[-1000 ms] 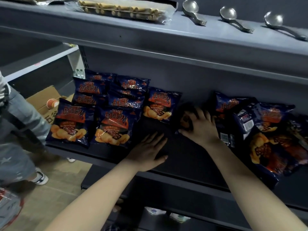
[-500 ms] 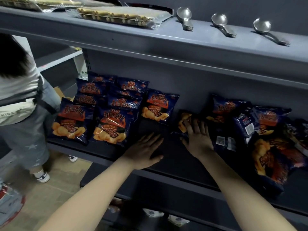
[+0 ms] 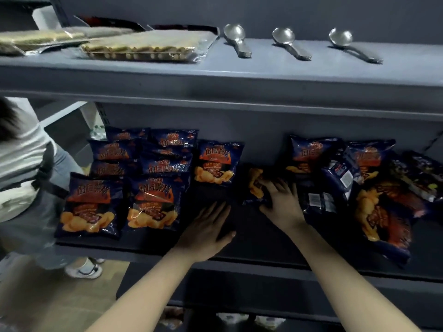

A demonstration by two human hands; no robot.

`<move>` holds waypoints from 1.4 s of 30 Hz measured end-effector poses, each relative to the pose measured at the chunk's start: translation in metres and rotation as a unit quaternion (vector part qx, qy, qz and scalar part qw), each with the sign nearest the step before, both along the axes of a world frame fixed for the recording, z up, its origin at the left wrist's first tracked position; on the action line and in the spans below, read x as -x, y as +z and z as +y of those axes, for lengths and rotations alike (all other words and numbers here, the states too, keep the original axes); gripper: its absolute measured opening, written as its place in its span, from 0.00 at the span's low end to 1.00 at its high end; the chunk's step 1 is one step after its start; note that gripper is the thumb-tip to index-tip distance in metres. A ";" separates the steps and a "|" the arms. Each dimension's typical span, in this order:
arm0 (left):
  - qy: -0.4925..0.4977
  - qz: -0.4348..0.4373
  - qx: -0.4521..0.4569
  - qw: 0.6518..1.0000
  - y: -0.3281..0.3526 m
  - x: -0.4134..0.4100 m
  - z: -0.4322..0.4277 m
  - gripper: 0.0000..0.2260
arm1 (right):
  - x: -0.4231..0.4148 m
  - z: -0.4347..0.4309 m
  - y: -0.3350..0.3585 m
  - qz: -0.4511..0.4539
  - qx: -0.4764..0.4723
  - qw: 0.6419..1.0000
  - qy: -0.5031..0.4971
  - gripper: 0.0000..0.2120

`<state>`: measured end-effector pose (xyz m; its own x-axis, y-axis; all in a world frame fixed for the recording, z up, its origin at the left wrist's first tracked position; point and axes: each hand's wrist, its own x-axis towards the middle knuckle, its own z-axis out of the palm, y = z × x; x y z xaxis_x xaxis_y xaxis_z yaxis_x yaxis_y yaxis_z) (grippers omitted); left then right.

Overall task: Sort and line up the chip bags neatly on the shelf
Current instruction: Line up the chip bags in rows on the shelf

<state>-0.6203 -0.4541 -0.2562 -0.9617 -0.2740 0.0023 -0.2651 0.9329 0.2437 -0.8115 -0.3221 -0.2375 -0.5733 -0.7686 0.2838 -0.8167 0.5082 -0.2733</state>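
Two bare forearms reach up from the bottom edge onto the dark middle shelf [image 3: 251, 238]. Nearest, the left hand [image 3: 206, 230] lies palm down on the bare shelf board, fingers straight and close together, holding nothing. Just beyond it to the right, the right hand [image 3: 282, 202] rests on a dark blue chip bag [image 3: 254, 183] lying askew. Its fingers are splayed flat over the bag and its thumb is at the near edge; whether the thumb hooks under the bag I cannot tell. To the left, the sorted bags [image 3: 153, 202] lie face up in overlapping rows, with a single bag [image 3: 218, 162] just right of them near the back wall. To the right sits a jumbled pile [image 3: 374, 188] of the same bags, some turned back side up. Farther up, the upper shelf [image 3: 239, 75] carries clear packs of wafer sticks [image 3: 143, 47] and three metal spoons [image 3: 290, 43] — spaced apart in a row. Another person [image 3: 24, 164] stands at the far left.
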 end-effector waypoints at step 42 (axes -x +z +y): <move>-0.103 -0.014 0.028 0.994 0.004 -0.004 -0.003 0.33 | -0.067 0.075 0.051 -0.527 0.195 0.813 -0.156 0.11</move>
<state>-0.6159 -0.4572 -0.2519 -0.9974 -0.0708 -0.0155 -0.0725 0.9801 0.1848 -0.7443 -0.2475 -0.1870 -0.8054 -0.5093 -0.3030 0.1261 0.3523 -0.9273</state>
